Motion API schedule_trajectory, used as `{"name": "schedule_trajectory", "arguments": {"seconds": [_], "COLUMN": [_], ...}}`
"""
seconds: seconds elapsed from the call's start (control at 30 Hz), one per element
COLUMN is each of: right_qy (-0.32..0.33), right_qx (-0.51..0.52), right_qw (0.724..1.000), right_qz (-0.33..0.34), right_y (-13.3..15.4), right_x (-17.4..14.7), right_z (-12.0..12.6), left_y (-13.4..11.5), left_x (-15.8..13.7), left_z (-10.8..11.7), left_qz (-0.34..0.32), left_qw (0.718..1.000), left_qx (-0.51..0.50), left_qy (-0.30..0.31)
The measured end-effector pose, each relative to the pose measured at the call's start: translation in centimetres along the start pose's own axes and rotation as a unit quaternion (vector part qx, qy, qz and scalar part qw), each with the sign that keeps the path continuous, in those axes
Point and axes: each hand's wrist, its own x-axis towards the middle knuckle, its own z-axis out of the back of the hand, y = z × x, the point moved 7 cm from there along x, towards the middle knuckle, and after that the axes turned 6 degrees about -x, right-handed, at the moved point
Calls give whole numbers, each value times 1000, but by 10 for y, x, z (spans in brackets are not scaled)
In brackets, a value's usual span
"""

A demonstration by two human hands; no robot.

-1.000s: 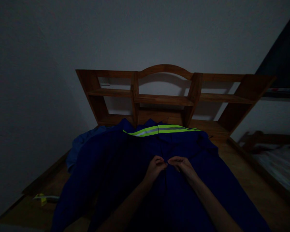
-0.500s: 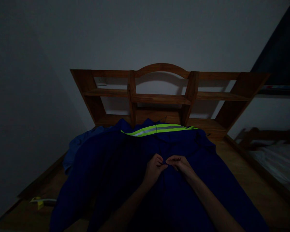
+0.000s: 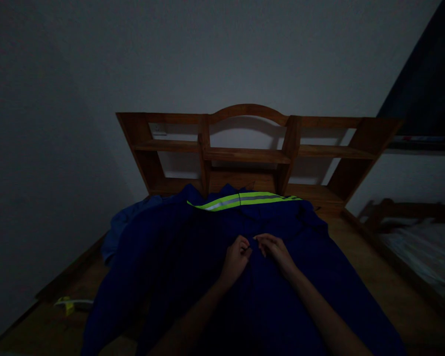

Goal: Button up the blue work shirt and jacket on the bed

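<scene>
Both hands on the blue work jacket, in pretty dim light
So my left hand (image 3: 236,258) is curled with thumb and fingertips close together over the middle of the dark blue jacket (image 3: 261,306), and my right hand (image 3: 278,252) is just beside it, fingertips pointing at the left ones with a small gap; too dark to tell what's pinched. A yellow-green and grey reflective strip (image 3: 241,199) crosses the jacket's far end, near the wooden headboard (image 3: 248,155) with its open shelves. Lighter blue cloth (image 3: 122,220) is bunched left of the jacket, some yellow thing (image 3: 68,307) lies lower left, and pale bedding (image 3: 426,244) shows off right.
</scene>
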Motion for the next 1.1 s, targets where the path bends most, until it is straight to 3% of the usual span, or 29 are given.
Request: {"name": "schedule_trajectory", "arguments": {"seconds": [0.13, 0.23, 0.3, 0.4, 0.53, 0.63, 0.8, 1.0, 1.1], "right_qy": [-34, -72, -50, -30, -16, -16, -34, -28, -34], "right_qx": [-113, -270, -334, -398, -465, -484, -478, -459, -419], "right_qw": [992, 948, 920, 893, 864, 854, 855, 865, 887], "right_qz": [34, 154, 199, 208, 194, 191, 196, 201, 188], "right_y": [32, 79, 92, 81, 45, 32, 32, 34, 34], "right_x": [-20, -67, -105, -151, -182, -185, -184, -184, -182], "right_z": [-1, -8, -20, -31, -37, -40, -43, -44, -41], "left_y": [-5, -15, -22, -33, -35, -34, -45, -43, -44], "left_x": [-3, -28, -59, -113, -154, -151, -125, -116, -115], "left_z": [3, 8, 11, 17, 28, 24, 6, 1, 2], "left_qz": [-6, 34, 72, 101, 103, 84, 4, 19, 22], "left_qw": [1000, 996, 988, 982, 993, 995, 992, 990, 991], "left_qx": [8, -44, -86, -79, 7, 42, 122, 139, 131], "left_qy": [19, 65, 105, 139, 54, 15, 35, 30, 27]}}
